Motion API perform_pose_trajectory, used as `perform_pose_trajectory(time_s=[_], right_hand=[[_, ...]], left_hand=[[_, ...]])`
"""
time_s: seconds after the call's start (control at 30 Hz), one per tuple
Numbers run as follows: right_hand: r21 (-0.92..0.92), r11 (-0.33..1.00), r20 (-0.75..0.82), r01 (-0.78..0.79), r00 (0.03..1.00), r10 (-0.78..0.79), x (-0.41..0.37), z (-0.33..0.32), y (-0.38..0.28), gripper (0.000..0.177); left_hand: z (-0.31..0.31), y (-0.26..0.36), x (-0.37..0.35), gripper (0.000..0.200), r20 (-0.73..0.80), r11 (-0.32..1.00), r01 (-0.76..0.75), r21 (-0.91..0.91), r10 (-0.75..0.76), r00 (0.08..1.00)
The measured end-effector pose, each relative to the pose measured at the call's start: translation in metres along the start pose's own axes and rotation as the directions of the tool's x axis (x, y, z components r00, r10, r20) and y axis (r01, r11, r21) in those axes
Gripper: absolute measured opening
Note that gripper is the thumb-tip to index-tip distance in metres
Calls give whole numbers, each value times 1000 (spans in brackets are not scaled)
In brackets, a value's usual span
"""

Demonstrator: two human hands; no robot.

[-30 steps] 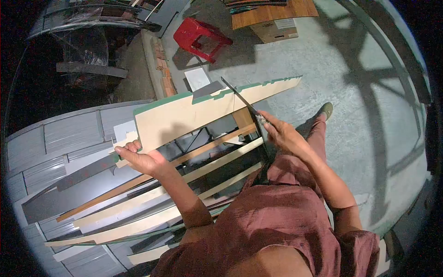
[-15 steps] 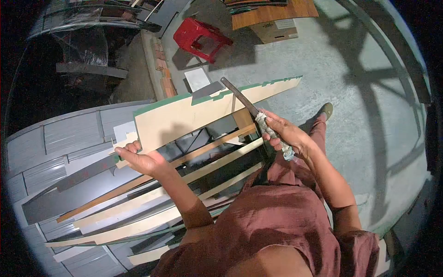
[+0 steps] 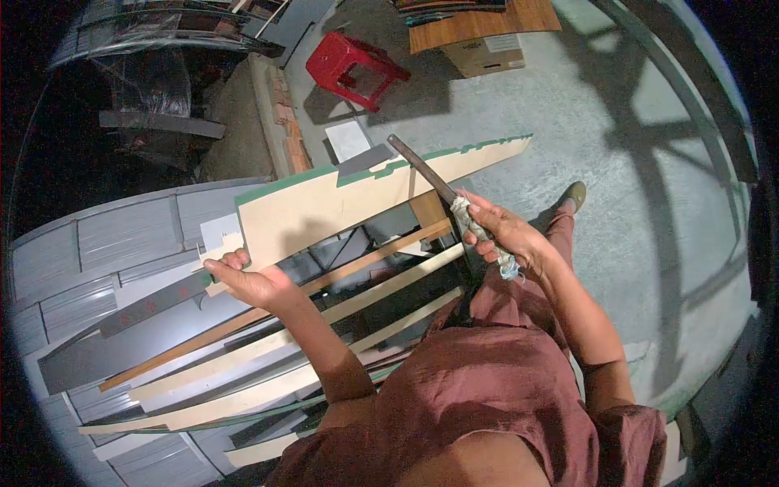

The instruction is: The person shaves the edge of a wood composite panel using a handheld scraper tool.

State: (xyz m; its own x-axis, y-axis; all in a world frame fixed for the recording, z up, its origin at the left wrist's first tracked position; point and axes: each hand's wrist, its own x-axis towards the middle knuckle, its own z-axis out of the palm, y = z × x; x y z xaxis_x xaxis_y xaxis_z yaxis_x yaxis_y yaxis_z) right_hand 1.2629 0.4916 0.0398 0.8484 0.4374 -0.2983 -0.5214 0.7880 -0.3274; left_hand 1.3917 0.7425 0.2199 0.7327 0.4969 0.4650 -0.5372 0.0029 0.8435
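Note:
My left hand [image 3: 247, 282] is closed on the left end of a long cream board [image 3: 324, 208], which has a green upper edge with ragged notches. In my right hand [image 3: 501, 231] is the cloth-wrapped handle of a dark, bar-like tool [image 3: 423, 170]. The bar points up and to the left, across the board's upper edge. A small dark grey piece [image 3: 363, 164] lies against that edge, left of the bar. Other long strips [image 3: 373, 268], cream and brown, are spread below the board.
A red stool [image 3: 355, 69] stands on the floor beyond the board. Behind it are a wooden panel [image 3: 487, 26] and a cardboard box [image 3: 485, 57]. Grey ribbed sheets [image 3: 122, 235] lie at the left. My foot [image 3: 575, 195] is on the floor at the right.

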Motion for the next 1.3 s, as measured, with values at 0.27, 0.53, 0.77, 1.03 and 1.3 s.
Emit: perform_pose_trajectory(time_s=[0.27, 0.53, 0.77, 1.03, 1.3], right_hand=[[-20, 1000, -5, -5, 1000, 5, 1, -1, -1, 44], [-5, 999, -35, -38, 999, 38, 1, -2, 0, 44], [44, 996, -33, -73, 997, 74, 5, -7, 3, 44], [-193, 978, -120, -78, 991, 55, 3, 4, -4, 44], [-714, 699, -113, 43, 978, -175, 11, -7, 2, 45]], left_hand=[[-3, -2, 0, 28, 20, 1000, 6, -18, -6, 1000], [-5, -5, 1, 29, -23, 1000, -1, 4, 1, 1000], [-8, -7, -2, 30, 44, 1000, 11, 22, -12, 999], [-11, -2, -3, 29, 117, 976, -52, 213, 27, 993], [-14, -7, -3, 22, 150, 967, -98, 234, 64, 987]])
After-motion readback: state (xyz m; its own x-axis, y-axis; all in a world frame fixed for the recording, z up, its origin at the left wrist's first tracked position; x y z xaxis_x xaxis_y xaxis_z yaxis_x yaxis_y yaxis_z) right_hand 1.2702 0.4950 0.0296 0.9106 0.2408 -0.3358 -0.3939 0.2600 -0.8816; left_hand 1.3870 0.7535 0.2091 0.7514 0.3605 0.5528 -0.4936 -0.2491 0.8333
